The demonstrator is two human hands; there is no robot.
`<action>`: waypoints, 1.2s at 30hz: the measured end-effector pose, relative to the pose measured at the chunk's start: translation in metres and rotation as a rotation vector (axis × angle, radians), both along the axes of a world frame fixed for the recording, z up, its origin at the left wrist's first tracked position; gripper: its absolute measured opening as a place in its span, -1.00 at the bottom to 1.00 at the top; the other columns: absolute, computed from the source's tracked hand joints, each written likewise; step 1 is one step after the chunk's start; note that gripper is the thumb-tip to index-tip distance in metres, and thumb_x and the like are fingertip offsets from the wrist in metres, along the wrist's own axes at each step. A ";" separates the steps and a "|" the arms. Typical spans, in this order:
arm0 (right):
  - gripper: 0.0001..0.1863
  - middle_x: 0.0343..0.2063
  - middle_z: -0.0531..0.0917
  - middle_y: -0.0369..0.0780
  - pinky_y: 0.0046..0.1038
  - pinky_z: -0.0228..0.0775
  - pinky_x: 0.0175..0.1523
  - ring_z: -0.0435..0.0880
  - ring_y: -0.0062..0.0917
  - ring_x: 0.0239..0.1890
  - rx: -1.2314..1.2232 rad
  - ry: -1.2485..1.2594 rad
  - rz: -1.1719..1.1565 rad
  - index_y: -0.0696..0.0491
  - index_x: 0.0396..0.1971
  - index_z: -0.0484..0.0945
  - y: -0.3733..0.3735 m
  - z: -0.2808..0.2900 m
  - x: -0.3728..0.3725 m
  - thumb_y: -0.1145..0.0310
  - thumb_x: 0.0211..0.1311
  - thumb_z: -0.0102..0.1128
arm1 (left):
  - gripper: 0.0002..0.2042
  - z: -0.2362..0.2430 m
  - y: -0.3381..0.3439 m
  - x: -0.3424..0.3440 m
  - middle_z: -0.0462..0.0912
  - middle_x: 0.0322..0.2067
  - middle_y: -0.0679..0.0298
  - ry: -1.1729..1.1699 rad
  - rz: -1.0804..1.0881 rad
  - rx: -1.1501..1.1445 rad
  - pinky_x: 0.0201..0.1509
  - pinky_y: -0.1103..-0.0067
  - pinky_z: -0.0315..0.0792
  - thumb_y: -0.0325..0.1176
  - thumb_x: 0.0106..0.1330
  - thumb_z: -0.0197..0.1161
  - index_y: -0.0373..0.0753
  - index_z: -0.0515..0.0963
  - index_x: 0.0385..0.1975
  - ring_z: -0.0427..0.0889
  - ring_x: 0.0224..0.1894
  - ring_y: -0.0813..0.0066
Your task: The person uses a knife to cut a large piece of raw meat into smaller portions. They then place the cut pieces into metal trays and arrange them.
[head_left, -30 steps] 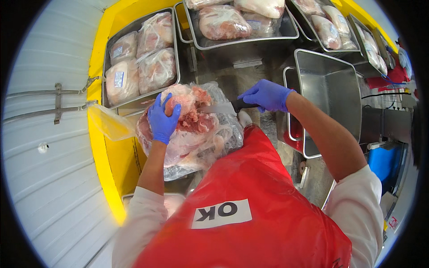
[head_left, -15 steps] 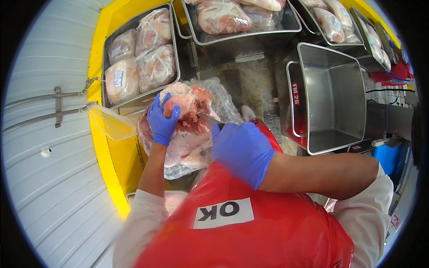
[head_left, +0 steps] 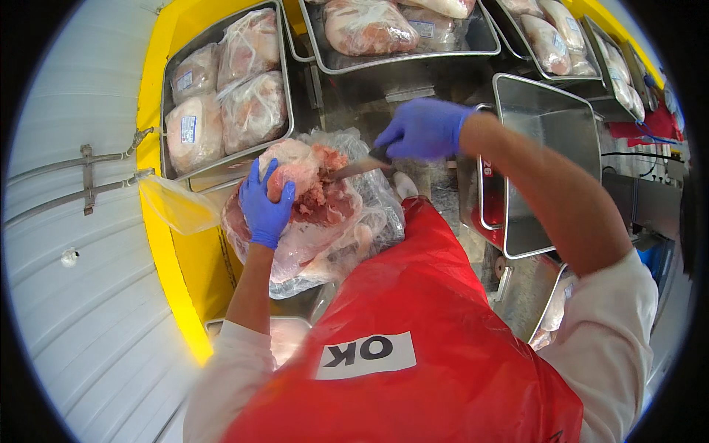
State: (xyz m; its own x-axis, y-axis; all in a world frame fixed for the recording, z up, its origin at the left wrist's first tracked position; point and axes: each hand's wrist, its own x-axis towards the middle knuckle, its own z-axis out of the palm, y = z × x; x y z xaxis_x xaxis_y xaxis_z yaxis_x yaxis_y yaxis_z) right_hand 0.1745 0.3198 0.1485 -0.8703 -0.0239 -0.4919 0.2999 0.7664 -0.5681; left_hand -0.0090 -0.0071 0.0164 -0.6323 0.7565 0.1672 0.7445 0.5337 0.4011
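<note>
A large cut of raw meat (head_left: 303, 240) lies on a clear plastic bag (head_left: 380, 196) in front of me. My left hand (head_left: 266, 208), in a blue glove, grips the rounded upper left part of the meat, thumb and fingers spread around it. To the right and higher, my blue-gloved right hand (head_left: 430, 129) is closed around the dark handle of a knife (head_left: 358, 169). The blade slants down to the left, its tip at the ragged red opening in the meat. Where exactly the tip ends is hard to make out.
A metal tub (head_left: 289, 111) of bagged meat stands at the far left, another tub (head_left: 413, 60) beyond. An unfilled steel tub (head_left: 504, 159) is tilted at the right. A yellow frame (head_left: 155, 244) runs along the left by a ribbed white wall (head_left: 81, 295). My red apron (head_left: 413, 310) fills the front.
My right hand has swung up and away to the right with the knife, exposing more of its blade. My left hand keeps its grip on the meat.
</note>
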 end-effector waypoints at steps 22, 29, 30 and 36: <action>-0.78 -0.57 0.54 -0.21 -0.31 0.48 -0.33 0.60 -0.44 -0.48 0.613 0.372 0.270 0.18 -0.28 0.60 -0.144 0.034 0.053 0.35 0.18 0.16 | -0.40 0.000 0.001 0.002 0.40 0.32 -0.03 -0.102 0.009 0.061 0.38 0.17 0.23 0.05 0.21 0.34 -0.14 0.57 0.22 0.44 0.25 -0.10; -0.81 -0.47 0.68 -0.08 -0.13 0.57 -0.24 0.73 -0.19 -0.30 0.318 0.197 0.177 0.08 -0.29 0.68 -0.112 0.032 0.027 0.35 0.17 0.19 | -0.36 0.000 0.003 0.004 0.39 0.32 -0.07 -0.037 0.001 -0.003 0.39 0.11 0.19 0.05 0.18 0.35 -0.15 0.55 0.24 0.43 0.25 -0.12; -0.77 -0.48 0.68 -0.05 -0.07 0.58 -0.20 0.74 -0.17 -0.32 0.268 0.141 0.176 0.10 -0.20 0.65 -0.095 0.030 0.018 0.34 0.24 0.15 | -0.36 0.000 0.003 0.003 0.39 0.32 -0.06 -0.034 -0.007 0.000 0.39 0.11 0.19 0.04 0.18 0.35 -0.15 0.54 0.24 0.43 0.26 -0.11; -0.76 -0.35 0.75 -0.11 -0.22 0.59 -0.17 0.74 -0.17 -0.29 0.252 0.106 0.159 -0.13 -0.21 0.77 -0.009 -0.002 -0.036 0.18 0.23 0.20 | -0.37 0.003 0.004 0.004 0.37 0.34 -0.06 -0.060 -0.003 -0.009 0.40 0.12 0.17 0.03 0.20 0.33 -0.14 0.53 0.26 0.42 0.27 -0.08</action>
State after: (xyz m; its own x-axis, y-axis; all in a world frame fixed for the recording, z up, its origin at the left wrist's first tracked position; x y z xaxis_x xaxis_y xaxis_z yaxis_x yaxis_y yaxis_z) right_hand 0.1383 0.3106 0.1465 -0.9121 -0.0528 -0.4065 0.1143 0.9196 -0.3758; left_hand -0.0051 -0.0029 0.0196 -0.6384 0.7599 0.1220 0.7210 0.5351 0.4403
